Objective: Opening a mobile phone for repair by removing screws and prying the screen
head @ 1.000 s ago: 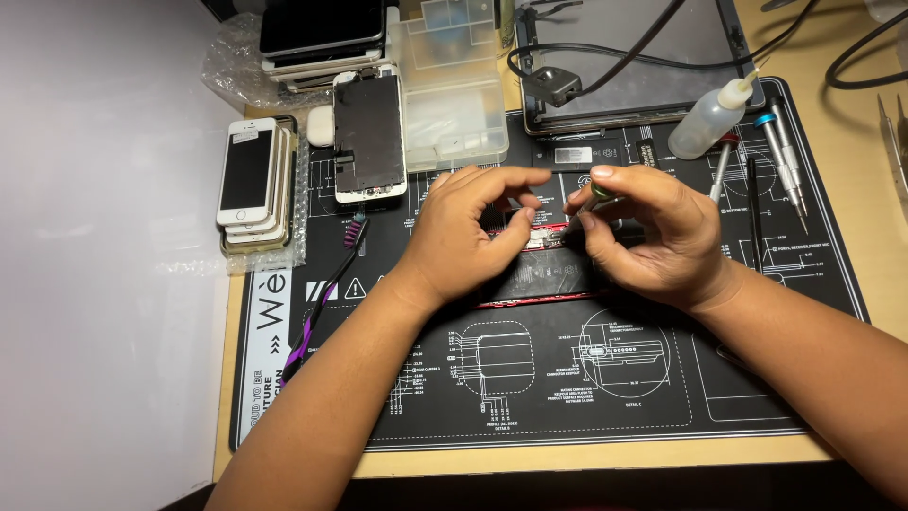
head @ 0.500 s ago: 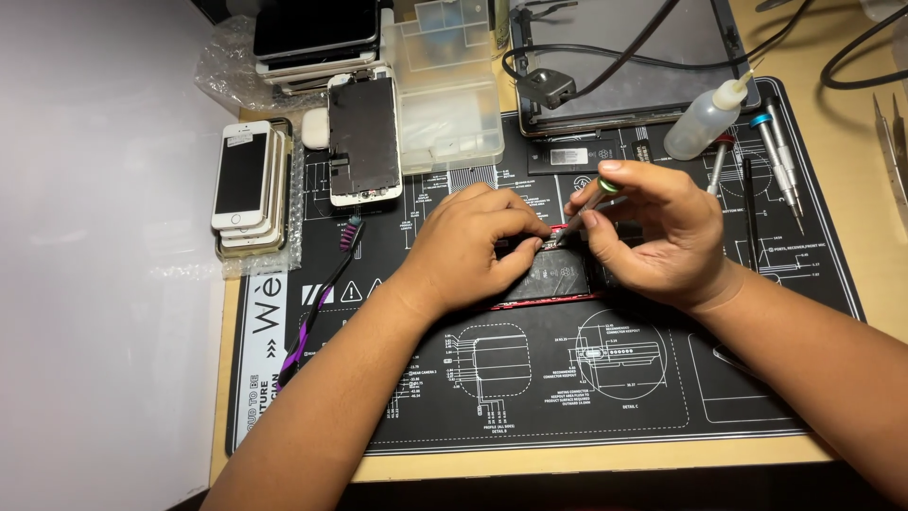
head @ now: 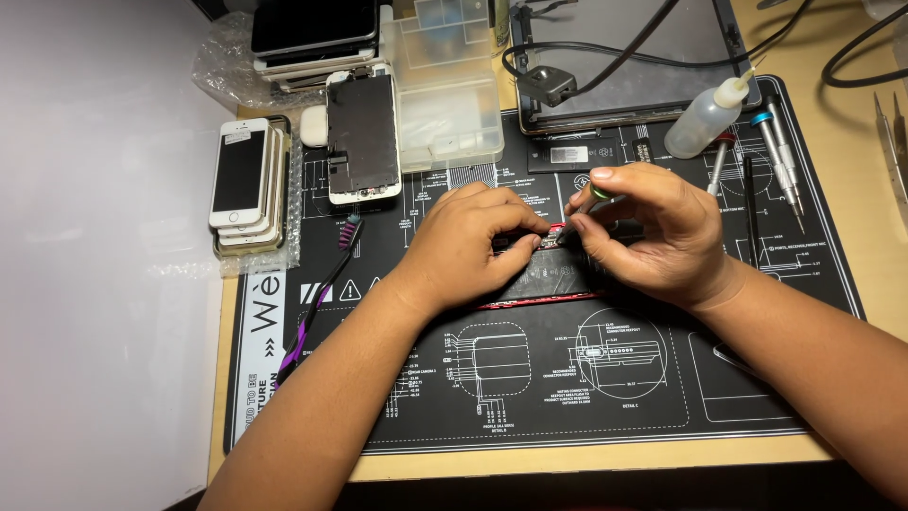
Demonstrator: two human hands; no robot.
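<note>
An opened red-edged phone lies in the middle of the black repair mat, mostly hidden under both hands. My left hand presses down on the phone's left half, fingers curled over it. My right hand pinches a small green-capped screwdriver, its tip pointing down into the phone's upper edge next to my left fingertips.
A stack of phones sits at the left, a detached screen and a clear plastic box behind. A tablet with cables, a squeeze bottle, more screwdrivers, a purple-handled brush and tweezers surround the mat.
My right hand has tilted the screwdriver more upright and brought its tip to the phone. My left hand has stayed on the phone.
</note>
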